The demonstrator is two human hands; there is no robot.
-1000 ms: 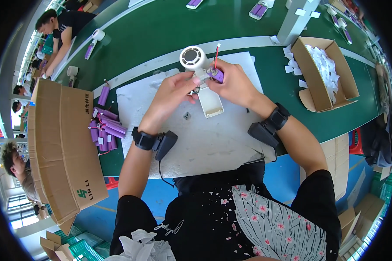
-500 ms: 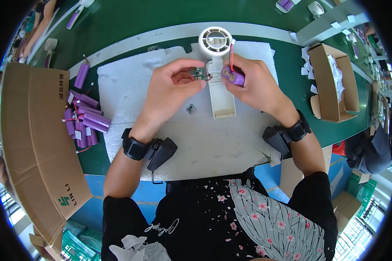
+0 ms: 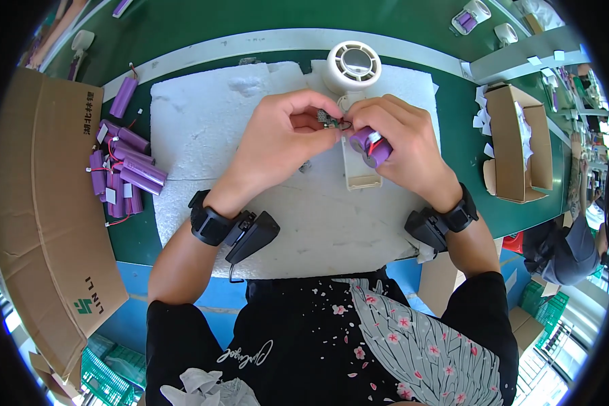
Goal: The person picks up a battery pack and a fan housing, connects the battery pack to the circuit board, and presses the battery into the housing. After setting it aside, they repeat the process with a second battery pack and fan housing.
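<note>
Over a white foam pad on a green bench, a worker's left hand [image 3: 277, 139] pinches a small circuit board [image 3: 328, 119] between thumb and forefinger, its grip closed on the part, while the right hand [image 3: 402, 139] is clamped around a purple battery cell [image 3: 371, 145], the cell's end and its red lead showing just below the fingers. The board sits between the two grips, touching the left fingertips and tied to the cell by thin wires [image 3: 345, 126]; keeping both hands close and the leads slack would seem the safest way to handle so fine a joint. Directly beneath lies a white handheld fan housing [image 3: 356, 81], its round head pointing away from the worker. More purple cells [image 3: 122, 172] lie heaped at the pad's left edge beside a flattened cardboard box [image 3: 44, 203]; an open carton [image 3: 514, 145] stands to the right.
</note>
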